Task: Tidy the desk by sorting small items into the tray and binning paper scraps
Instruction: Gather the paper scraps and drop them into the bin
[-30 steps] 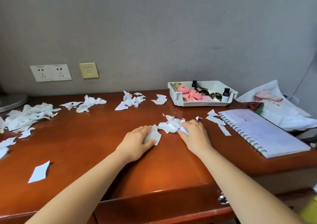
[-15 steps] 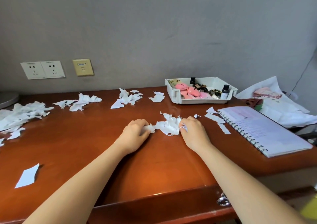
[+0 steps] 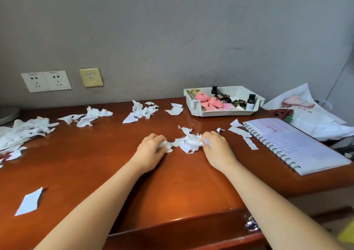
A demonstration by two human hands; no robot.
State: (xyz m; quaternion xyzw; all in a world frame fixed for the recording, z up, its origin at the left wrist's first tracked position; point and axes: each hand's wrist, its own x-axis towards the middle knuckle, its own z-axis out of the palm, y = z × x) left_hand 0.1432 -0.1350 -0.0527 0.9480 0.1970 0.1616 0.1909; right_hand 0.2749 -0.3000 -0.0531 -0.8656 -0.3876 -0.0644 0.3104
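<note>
Noting, against a second earlier, the left hand [image 3: 151, 150] curling tighter, fingers now clutching the crumpled left end of the scrap pile [image 3: 188, 142] instead of lying flatter over a loose piece. Finding the right hand [image 3: 216, 150] likewise bent, fingers pinching scraps at the pile's right end. Recording the pile bunching narrower between both hands, mid-desk [image 3: 107, 163], short of the tray [image 3: 220, 113] and apart from it. Judging the gathering step as nearing a lift; binning not yet begun, no bin showing. Reading the pile's long axis as running left to right, roughly along the desk's front edge, with one torn tip pointing away toward the wall. Logging further heaps [image 3: 24, 131] waiting at far left, strips [image 3: 242, 136] lying beside the notebook [image 3: 293, 144], and small items already sitting in the tray.
</note>
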